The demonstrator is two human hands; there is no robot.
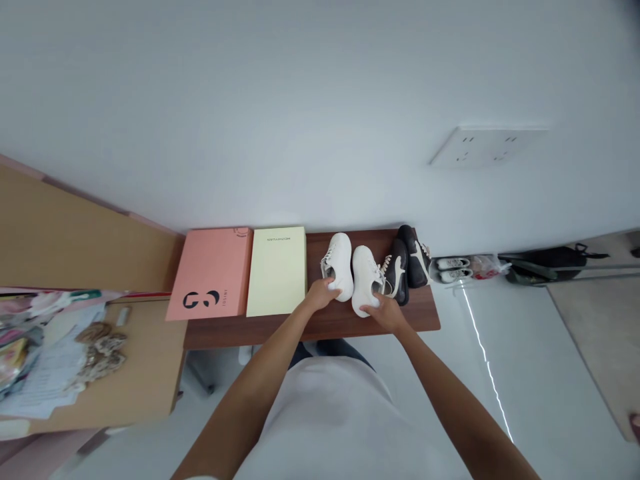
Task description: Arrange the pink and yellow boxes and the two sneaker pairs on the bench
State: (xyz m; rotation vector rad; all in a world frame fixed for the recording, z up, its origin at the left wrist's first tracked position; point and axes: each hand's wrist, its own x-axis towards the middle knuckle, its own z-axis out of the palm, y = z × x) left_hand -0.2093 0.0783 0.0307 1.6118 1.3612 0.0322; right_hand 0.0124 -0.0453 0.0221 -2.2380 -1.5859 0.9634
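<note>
One white lace-up sneaker (340,263) and a second white lace-up sneaker (364,277) stand side by side on a dark brown wood-grain table (345,327), near its edge closest to me. My left hand (319,295) is closed around the near end of the first sneaker, and my right hand (384,312) is closed around the near end of the second; both appear to be grasping, not merely resting. The exact finger placement is partly hidden.

Handling assessment: each sneaker should be light, with a soft upper that gives under squeezing and a stiffer sole. The firmest hold is likely at the heel or sole edge, not the laces or upper.

Also on the table, to my left, are a flat salmon-pink box (210,273) and a flat pale-yellow box (276,272); to my right is a pair of black-and-white sneakers (405,263), just beside the second white sneaker. On the floor beyond stands a smaller pair of white-and-grey sneakers (454,269) — its contact with anything else cannot be confirmed.
</note>
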